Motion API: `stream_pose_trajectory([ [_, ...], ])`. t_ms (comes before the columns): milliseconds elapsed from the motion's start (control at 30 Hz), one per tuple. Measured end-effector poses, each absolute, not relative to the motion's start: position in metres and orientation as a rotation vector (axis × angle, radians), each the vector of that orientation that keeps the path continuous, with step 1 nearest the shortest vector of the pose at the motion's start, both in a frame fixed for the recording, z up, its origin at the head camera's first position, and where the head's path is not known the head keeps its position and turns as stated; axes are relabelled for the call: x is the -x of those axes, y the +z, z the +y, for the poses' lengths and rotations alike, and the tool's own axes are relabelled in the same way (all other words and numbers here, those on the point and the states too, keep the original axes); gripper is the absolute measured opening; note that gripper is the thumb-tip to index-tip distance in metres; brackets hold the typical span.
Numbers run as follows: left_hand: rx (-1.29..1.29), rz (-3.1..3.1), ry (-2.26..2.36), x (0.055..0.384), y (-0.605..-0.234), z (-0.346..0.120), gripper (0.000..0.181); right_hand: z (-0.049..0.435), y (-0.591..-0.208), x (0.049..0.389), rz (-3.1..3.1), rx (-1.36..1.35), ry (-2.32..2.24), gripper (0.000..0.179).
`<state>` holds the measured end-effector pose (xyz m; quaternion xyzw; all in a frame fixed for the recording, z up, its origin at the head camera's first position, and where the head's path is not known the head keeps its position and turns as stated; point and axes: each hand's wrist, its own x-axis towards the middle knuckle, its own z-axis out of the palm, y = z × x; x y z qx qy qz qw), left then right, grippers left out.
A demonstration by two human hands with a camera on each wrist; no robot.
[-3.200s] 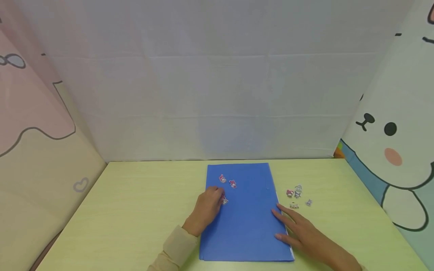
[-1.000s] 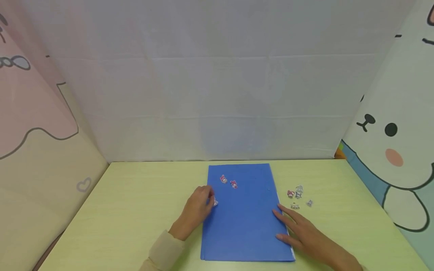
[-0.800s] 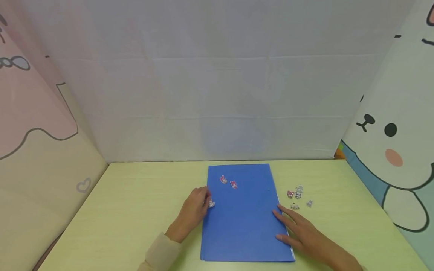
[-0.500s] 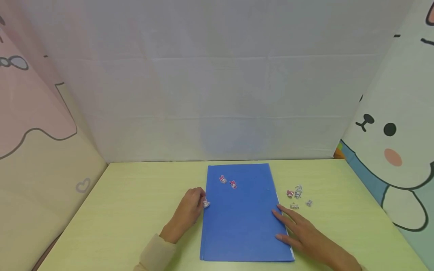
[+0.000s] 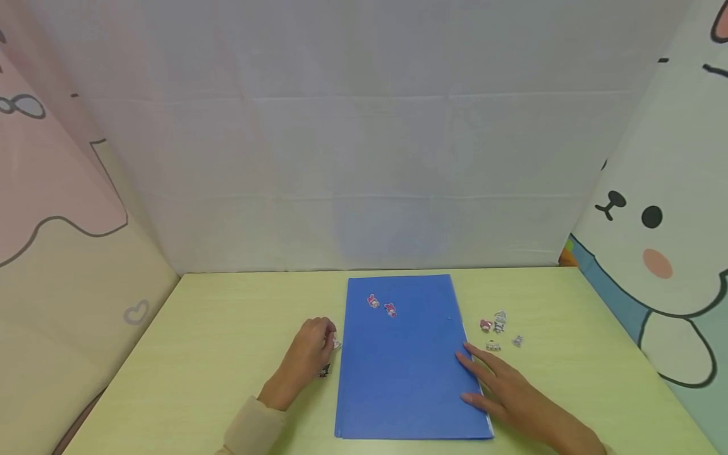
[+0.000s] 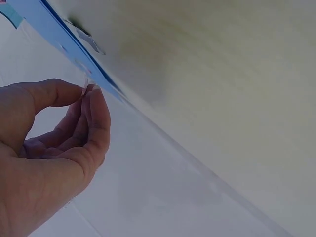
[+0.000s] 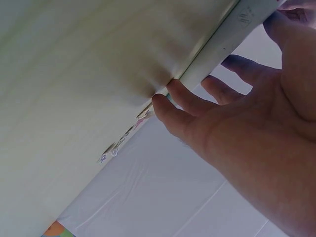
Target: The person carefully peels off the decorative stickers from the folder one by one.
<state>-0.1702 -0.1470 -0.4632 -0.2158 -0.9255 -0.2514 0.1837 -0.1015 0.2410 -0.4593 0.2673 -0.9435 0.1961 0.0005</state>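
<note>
Left of the blue folder [image 5: 409,379], my left hand [image 5: 307,351] pinches a small cartoon sticker [image 5: 336,344] between thumb and fingertips. In the left wrist view the sticker [image 6: 86,80] shows as a thin edge-on piece at the fingertips. A dark sticker [image 5: 325,371] lies on the table just under that hand, partly hidden by it. Two red-and-white cartoon stickers [image 5: 373,301] sit on the upper left of the folder. My right hand [image 5: 509,395] rests with spread, fairly straight fingers along the folder's right edge.
Several small stickers [image 5: 493,345] lie on the yellowish table [image 5: 239,335] right of the folder, beyond my right fingertips. A white cloth wall [image 5: 364,158] stands behind the table, and printed cartoon curtains [image 5: 654,265] flank it.
My left hand has picked the third sticker off the folder and carried it left past the folder's edge, uncovering a dark sticker on the table. My right hand has stayed put.
</note>
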Motion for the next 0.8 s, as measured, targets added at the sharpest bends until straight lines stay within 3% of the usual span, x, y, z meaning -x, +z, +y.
stream_pose_trajectory([
  [800, 0.609, -2.639, -0.636, 0.165, -0.467, -0.165, 0.025, 0.242, -0.463, 0.102, -2.922, -0.853, 0.587, 0.063],
])
